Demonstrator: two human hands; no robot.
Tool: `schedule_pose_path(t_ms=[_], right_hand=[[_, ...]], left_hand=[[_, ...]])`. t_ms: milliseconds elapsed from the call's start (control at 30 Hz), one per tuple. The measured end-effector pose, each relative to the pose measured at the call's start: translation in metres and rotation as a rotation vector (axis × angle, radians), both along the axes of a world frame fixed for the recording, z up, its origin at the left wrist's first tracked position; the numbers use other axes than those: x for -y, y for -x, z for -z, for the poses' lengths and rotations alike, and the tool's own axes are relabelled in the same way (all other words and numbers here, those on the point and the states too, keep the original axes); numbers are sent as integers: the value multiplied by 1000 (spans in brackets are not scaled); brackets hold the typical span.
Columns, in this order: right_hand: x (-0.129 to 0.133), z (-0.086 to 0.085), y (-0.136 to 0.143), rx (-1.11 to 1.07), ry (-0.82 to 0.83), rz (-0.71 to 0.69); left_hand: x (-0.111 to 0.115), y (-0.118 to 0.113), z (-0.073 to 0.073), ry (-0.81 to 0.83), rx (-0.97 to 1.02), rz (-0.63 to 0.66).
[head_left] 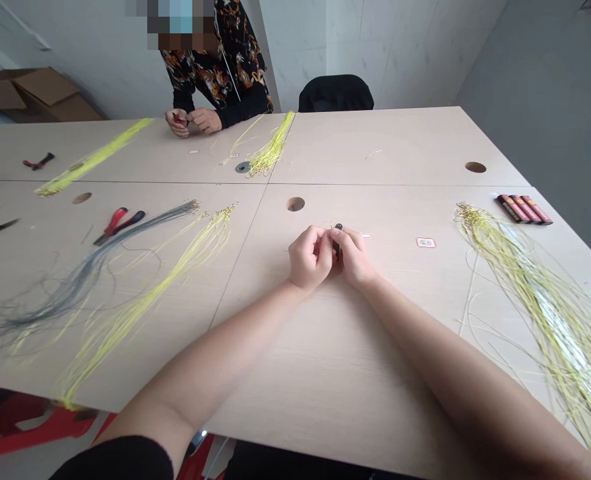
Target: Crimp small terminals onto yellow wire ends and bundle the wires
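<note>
My left hand (311, 257) and my right hand (354, 257) meet above the middle of the table, fingertips almost touching. The right fingers pinch a small dark tool (338, 228), mostly covered by them. My left fingers are closed, and a thin yellow strand end shows just above them; what they grip is too small to name. To the left lie a bundle of yellow strands (175, 270) and a grey bundle (88, 267). A larger yellow and whitish bundle (540, 300) spreads out on the right.
Red-handled pliers (118, 223) lie at the left, and several pink-black cylinders (524, 209) at the right. A small label (426, 243) and a round table hole (296, 204) are near my hands. Across the table (375, 147), a person (220, 67) holds something small beside yellow bundles.
</note>
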State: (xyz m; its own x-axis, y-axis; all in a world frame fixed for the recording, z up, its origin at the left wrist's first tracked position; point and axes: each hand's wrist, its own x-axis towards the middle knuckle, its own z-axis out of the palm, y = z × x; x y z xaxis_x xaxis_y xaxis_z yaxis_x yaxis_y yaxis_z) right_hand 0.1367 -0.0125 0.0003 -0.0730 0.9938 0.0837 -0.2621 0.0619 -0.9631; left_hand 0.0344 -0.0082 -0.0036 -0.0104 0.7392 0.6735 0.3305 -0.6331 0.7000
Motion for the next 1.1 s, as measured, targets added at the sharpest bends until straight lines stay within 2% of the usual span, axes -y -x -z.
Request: schedule_pose_path(t_ms=[133,433,633,800,1100], right_hand=[[-3,2,0,-65,-32,-23],[-2,-1,-2,-163,102,-19],[-3,2,-5,-106,25,-103],[-6,3,-4,-103,120,-126],[-1,-5,-4,-108,179,-149]], left_hand=[[-3,1,-1,43,62,-27],[-2,0,-4,63,76,-13],[0,-1,-6,13,65,-7],[-1,-1,-5,-14,26,-49],[2,-2,-1,0,24,-5]])
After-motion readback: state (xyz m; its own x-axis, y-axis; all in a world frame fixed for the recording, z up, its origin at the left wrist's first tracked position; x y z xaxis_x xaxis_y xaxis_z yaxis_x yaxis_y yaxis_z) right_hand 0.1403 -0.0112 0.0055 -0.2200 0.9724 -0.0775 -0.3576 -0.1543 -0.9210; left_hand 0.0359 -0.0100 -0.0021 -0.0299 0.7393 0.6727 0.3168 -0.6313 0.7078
